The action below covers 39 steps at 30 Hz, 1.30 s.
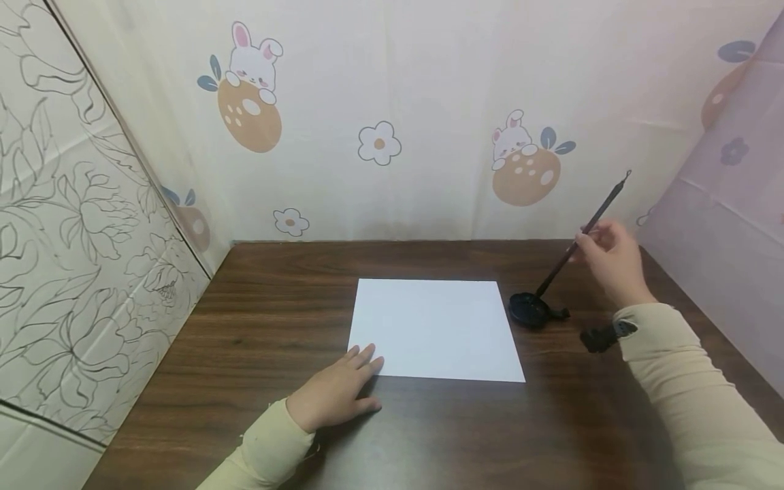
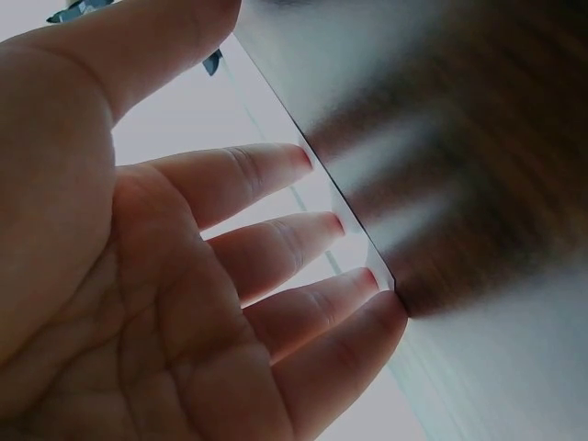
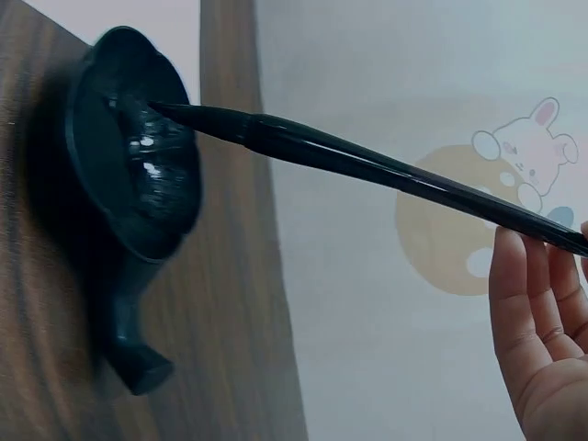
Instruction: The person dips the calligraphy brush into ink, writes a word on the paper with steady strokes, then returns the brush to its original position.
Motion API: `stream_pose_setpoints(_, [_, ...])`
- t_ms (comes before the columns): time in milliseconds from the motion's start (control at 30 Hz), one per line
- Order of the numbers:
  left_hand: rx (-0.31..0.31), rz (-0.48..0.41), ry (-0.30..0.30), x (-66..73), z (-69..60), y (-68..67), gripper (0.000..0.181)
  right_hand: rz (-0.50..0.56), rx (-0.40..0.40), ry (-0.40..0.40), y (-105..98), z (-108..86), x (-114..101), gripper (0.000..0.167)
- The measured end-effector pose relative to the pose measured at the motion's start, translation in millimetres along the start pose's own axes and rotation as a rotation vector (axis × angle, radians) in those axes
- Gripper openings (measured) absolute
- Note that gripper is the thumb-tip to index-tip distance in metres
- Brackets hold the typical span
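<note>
In the head view my right hand (image 1: 614, 262) pinches a dark calligraphy brush (image 1: 603, 209) partway along its handle. The brush slants down to the left, its tip at a small black ink dish (image 1: 528, 309). From the right wrist view, the pointed bristles (image 3: 207, 119) reach over the bowl of the dish, where wet ink glistens; whether they touch it I cannot tell. My left hand (image 1: 338, 393) lies flat with fingers spread, fingertips on the lower left corner of a blank white sheet of paper (image 1: 437, 330). The left wrist view shows those fingertips (image 2: 358, 280) along the paper's edge.
Both hands work over a dark wood-grain table (image 1: 275, 306). A patterned curtain (image 1: 429, 190) with rabbits and flowers hangs behind it, and a floral panel (image 1: 92, 224) stands at the left. The dish's short handle (image 1: 560, 314) points right.
</note>
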<state>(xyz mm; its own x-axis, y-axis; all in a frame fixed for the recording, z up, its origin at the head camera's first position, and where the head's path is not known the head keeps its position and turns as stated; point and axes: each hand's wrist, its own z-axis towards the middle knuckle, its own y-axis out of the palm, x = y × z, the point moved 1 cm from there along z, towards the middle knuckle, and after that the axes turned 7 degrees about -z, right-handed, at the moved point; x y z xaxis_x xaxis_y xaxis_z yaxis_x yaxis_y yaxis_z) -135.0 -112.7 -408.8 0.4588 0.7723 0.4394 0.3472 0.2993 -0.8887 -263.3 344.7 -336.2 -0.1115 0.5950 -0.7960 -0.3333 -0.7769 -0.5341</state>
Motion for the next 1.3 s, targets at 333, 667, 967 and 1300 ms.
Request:
stream_pose_setpoints(333, [-0.002, 0.010, 0.003, 0.2, 1.6, -0.1, 0.067, -0.041, -0.018, 0.023, 5, -7.9, 11, 0.013])
stream_pose_setpoints(667, [-0.013, 0.009, -0.004, 0.1, 2.7, 0.2, 0.066, -0.036, 0.005, -0.039, 7, -9.4, 21, 0.015])
stream_pose_setpoints(967, [-0.012, 0.008, -0.003, 0.4, 2.5, 0.7, 0.066, -0.044, 0.017, -0.040, 4, -7.2, 16, 0.015])
stream_pose_setpoints(1300, [-0.013, 0.008, -0.010, 1.6, 2.9, 0.5, 0.067, -0.002, 0.032, -0.019, -5, 0.1, 4, 0.019])
